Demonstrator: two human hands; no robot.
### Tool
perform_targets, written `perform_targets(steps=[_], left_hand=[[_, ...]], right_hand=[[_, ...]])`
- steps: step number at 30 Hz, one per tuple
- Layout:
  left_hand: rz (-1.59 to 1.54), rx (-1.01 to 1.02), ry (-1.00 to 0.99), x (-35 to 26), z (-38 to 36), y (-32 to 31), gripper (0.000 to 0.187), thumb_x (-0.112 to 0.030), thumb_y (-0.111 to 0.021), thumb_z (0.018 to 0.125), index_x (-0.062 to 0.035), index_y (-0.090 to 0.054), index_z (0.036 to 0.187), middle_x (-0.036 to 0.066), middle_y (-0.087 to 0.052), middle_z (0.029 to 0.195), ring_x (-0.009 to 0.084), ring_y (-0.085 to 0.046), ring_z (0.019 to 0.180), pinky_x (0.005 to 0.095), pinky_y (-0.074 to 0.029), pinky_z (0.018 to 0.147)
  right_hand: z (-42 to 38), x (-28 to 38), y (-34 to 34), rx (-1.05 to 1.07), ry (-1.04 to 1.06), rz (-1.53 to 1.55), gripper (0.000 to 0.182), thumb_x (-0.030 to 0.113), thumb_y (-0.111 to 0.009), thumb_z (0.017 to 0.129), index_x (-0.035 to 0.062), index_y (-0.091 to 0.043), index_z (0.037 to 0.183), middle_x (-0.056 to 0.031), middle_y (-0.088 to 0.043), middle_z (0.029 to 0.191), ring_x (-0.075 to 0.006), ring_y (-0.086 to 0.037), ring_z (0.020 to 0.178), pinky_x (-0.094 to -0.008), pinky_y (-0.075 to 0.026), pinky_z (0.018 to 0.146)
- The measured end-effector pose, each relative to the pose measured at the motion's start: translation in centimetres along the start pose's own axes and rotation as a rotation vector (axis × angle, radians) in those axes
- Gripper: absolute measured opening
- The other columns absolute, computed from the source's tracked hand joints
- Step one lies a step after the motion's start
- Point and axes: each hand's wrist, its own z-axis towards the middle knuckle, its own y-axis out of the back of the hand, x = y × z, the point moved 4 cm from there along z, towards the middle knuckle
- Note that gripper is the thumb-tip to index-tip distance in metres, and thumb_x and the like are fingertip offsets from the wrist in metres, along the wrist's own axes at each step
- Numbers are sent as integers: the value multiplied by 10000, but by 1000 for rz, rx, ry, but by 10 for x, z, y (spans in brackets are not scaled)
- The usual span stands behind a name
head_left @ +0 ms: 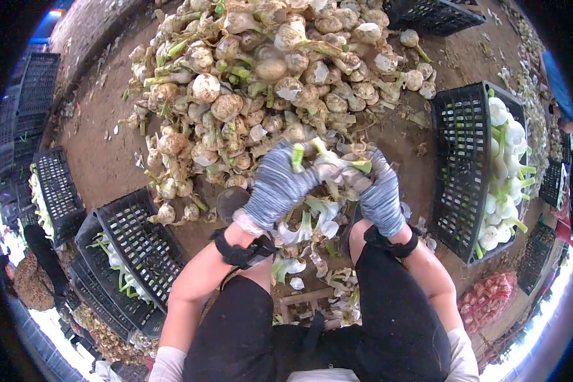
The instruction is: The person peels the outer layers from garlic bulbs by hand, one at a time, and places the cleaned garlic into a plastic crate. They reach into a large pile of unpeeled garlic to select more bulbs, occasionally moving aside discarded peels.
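My left hand [281, 183], in a grey-blue striped glove, is closed around a garlic bulb [328, 167] in front of the big heap. A green stem stub [297, 156] sticks up by its thumb. From the other side my right hand [380, 194], gloved the same way, grips the bulb's leafy, rooty part. Motion blurs the bulb and fingertips a little. Below the hands, peeled white and green skins [299, 229] lie between my knees. Unpeeled, soil-stained garlic bulbs [226, 107] with cut stems fill the heap just beyond.
On the right stands a black crate [459, 165] holding cleaned white garlic [506, 172]; a red net sack [488, 299] lies below it. Black crates [143, 239] with garlic stand on the left. Another crate [436, 16] is behind the heap. A person [557, 89] in blue is at far right.
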Motion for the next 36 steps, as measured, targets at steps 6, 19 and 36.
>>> perform_targets(steps=[6, 19, 36], left_hand=[[-637, -67, -22, 32, 3, -26, 230, -104, -656, 808, -14, -626, 1018, 59, -659, 907, 110, -609, 784, 261, -497, 703], [-1343, 180, 169, 48, 0, -22, 371, -263, -674, 810, -33, -579, 1086, 45, -629, 988, 124, -595, 888, 282, -493, 777], [-1694, 167, 567, 87, 3, -48, 269, -218, -547, 900, -74, -536, 1127, 76, -609, 987, 173, -614, 811, 264, -557, 664]], right_hand=[[-4, -10, 0, -23, 152, -220, 299, 82, -589, 764, 4, -580, 1052, -101, -637, 886, -228, -617, 818, -287, -478, 754], [-16, -19, 9, 470, -255, -90, 243, 146, -634, 790, 19, -602, 994, -8, -609, 873, -106, -548, 807, -285, -458, 722], [25, 24, -20, 226, -276, 491, 112, 96, -641, 807, 52, -544, 841, -37, -570, 697, -119, -530, 590, -253, -458, 574]])
